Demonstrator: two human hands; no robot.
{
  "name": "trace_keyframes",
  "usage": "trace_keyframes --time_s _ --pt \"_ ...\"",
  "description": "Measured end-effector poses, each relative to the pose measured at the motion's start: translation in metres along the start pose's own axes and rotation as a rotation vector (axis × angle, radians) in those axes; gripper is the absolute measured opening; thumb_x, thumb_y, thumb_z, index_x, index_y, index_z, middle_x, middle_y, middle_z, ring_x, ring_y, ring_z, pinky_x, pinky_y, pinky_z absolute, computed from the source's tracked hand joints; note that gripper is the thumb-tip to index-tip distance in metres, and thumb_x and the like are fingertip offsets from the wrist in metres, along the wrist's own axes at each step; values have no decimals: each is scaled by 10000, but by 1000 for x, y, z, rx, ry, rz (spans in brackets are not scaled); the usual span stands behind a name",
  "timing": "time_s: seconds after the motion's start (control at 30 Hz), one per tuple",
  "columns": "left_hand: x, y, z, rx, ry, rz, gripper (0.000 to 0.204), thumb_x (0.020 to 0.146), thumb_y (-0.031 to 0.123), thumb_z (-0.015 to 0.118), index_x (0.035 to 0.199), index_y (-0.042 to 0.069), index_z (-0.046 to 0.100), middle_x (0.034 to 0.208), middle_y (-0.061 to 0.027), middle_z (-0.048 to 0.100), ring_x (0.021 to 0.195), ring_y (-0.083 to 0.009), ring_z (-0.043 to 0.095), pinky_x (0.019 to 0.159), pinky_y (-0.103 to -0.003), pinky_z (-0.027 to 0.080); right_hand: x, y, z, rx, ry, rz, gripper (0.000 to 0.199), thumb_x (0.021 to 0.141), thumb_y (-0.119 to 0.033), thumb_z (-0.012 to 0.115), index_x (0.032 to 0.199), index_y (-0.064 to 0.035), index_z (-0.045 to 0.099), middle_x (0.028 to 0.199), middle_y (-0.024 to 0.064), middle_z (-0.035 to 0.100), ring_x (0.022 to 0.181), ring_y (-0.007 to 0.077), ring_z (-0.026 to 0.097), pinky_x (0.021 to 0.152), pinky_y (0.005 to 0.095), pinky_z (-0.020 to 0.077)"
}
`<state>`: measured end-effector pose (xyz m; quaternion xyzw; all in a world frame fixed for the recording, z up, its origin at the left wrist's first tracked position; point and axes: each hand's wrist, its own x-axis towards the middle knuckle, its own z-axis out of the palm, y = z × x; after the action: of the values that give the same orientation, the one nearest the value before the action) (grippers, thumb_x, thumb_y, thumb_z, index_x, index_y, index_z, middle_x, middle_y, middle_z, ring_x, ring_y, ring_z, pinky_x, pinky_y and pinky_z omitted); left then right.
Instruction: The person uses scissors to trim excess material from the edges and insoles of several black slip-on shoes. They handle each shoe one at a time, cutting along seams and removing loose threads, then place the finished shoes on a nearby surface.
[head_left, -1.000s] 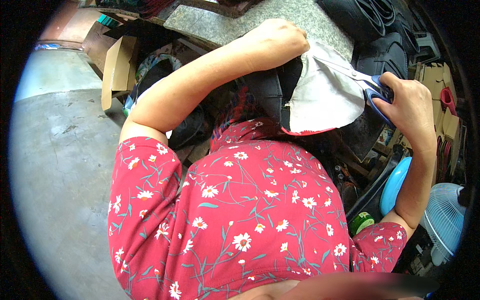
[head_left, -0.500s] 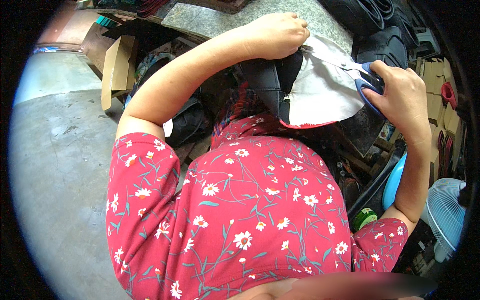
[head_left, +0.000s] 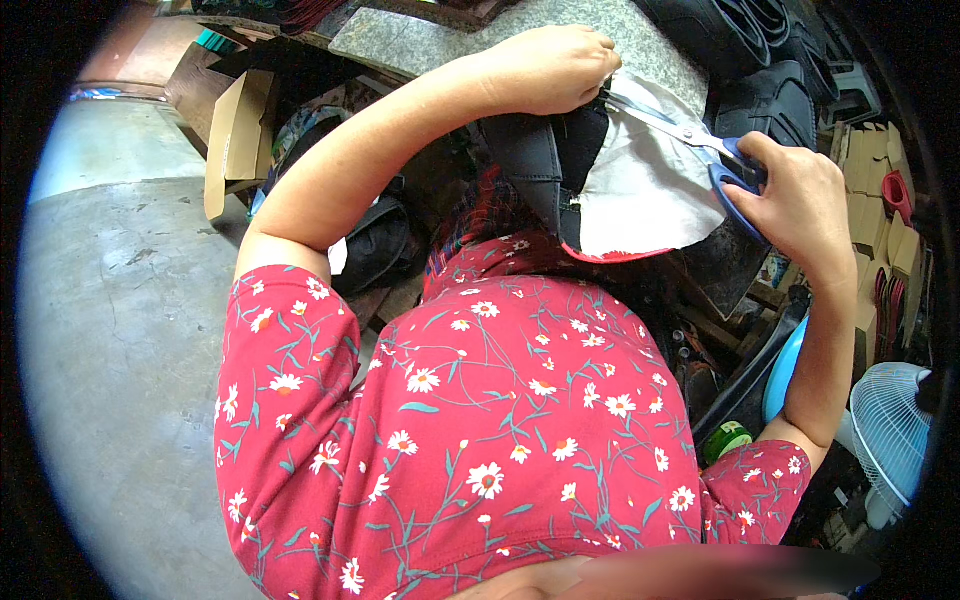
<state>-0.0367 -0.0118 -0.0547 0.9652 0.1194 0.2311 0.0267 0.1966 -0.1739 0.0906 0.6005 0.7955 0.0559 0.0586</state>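
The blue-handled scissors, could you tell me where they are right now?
In the head view, upper right: the scissors are in the right hand, blades across the white sheet toward the left hand.

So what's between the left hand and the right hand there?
In the head view, the scissors bridge them: blue handles in the right hand, blades reaching to the left hand, which pinches the grey sheet under the blades.

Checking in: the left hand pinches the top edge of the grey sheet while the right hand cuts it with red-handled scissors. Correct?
Not quite. In the head view the scissors have blue handles, not red. The rest holds: the left hand pinches the grey sheet at its top edge, and the right hand works the scissors.
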Motion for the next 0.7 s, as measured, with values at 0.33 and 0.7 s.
trace_keyframes --time_s 0.33,0.7 --pt "-22 22 -91 -156 524 -327 188 882 207 653 948 31 660 948 -172 654 926 -347 652 832 -445 526 -5 -13 1 -97 -52 0 316 802 -357 773 870 -82 632 751 154 687 766 323 703 702 434 542" --pt "-49 95 -110 -127 328 -150 334 707 190 842 982 115 667 856 -23 649 721 -206 625 663 -364 503 -8 28 -1 720 325 161 277 890 -211 720 1086 -21 674 850 105 688 731 192 673 656 323 502"
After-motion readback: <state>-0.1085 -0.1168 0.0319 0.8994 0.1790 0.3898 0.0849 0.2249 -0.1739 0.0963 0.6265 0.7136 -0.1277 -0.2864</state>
